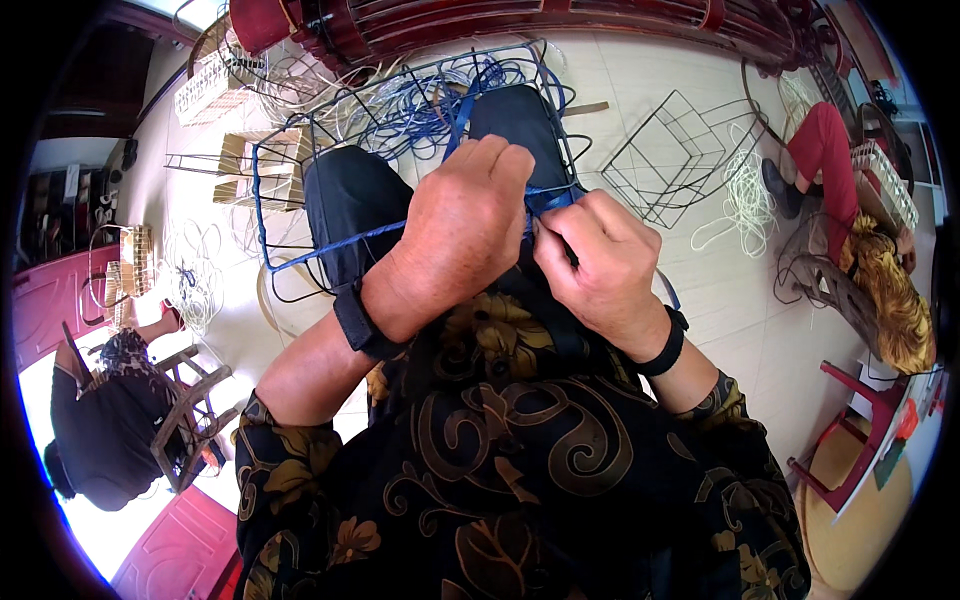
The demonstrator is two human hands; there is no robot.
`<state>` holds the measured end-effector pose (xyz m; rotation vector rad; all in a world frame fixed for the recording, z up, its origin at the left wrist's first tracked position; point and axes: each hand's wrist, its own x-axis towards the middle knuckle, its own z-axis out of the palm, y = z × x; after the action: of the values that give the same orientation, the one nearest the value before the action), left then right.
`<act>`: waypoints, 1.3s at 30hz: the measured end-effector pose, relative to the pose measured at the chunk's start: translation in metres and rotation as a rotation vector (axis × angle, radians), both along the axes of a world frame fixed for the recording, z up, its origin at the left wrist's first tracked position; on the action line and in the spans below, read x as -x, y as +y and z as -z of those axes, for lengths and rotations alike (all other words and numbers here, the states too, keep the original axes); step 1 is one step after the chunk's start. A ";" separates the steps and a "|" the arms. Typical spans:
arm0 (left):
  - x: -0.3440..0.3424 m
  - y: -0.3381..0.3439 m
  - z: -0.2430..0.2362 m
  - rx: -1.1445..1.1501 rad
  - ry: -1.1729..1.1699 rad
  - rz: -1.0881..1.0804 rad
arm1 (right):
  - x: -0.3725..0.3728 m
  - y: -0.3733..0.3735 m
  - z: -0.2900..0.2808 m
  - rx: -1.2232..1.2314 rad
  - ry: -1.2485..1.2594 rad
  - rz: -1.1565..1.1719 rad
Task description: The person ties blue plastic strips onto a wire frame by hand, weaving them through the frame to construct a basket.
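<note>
A rectangular wire frame (pixel 258 205) rests across my knees, and part of its rim is wrapped in blue strip. Both hands meet at the frame's near right corner, over a bunched blue plastic strip (pixel 546 198). My left hand (pixel 462 222) is closed in a fist at the strip, its fingertips hidden beneath. Pinched between thumb and curled fingers, the same strip is held by my right hand (pixel 600 268) just beside it. Another length of blue strip (pixel 462 118) runs upward beyond my left hand over the frame.
Tangled blue strands (pixel 425 108) lie on the floor beyond my knees. A bare black wire frame (pixel 665 160) and a pale cord coil (pixel 745 195) are to the right. Woven boxes (pixel 262 165) stand left. Seated people are at both sides; a dark red wooden bench (pixel 540 30) is ahead.
</note>
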<state>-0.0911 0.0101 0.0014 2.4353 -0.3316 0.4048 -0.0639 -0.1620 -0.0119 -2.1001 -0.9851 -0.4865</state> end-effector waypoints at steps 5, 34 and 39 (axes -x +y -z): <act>-0.001 0.001 0.002 -0.018 -0.010 0.014 | -0.001 -0.001 0.003 -0.002 -0.006 0.000; -0.002 0.000 -0.001 0.149 -0.045 -0.055 | -0.001 -0.002 0.003 0.008 0.022 -0.007; -0.002 -0.001 0.004 0.110 -0.070 -0.063 | 0.000 0.001 0.006 0.023 0.021 0.008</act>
<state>-0.0891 0.0090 -0.0030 2.3329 -0.2558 0.5238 -0.0635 -0.1612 -0.0178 -2.1259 -0.9750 -0.4580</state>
